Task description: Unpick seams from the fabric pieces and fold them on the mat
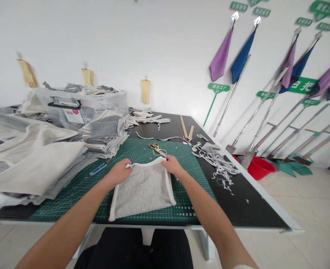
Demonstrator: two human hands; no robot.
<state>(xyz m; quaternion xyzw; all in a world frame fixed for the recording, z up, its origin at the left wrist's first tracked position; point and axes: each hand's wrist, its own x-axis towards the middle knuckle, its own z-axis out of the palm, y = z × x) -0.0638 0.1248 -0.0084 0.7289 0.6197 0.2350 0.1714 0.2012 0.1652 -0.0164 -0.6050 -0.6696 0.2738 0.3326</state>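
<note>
A grey fabric piece (pixel 142 188) with white bound edges lies partly on the green cutting mat (pixel 193 179), its far edge lifted. My left hand (pixel 121 172) pinches its far left corner. The far right corner is pinched in my right hand (pixel 173 165). Just beyond the cloth are gold-handled scissors (pixel 154 147), their blades pointing toward my right hand. A blue cutter knife (pixel 99 169) rests on the mat, left of my left hand.
Stacked grey and white fabric (pixel 106 136) and a loose heap (pixel 33 157) fill the left side, before a clear plastic bin (pixel 78 108). Fabric scraps (pixel 217 158) lie to the right, near wooden rulers (pixel 185 129). A red bucket (pixel 261 168) and mops stand beyond the table's right edge.
</note>
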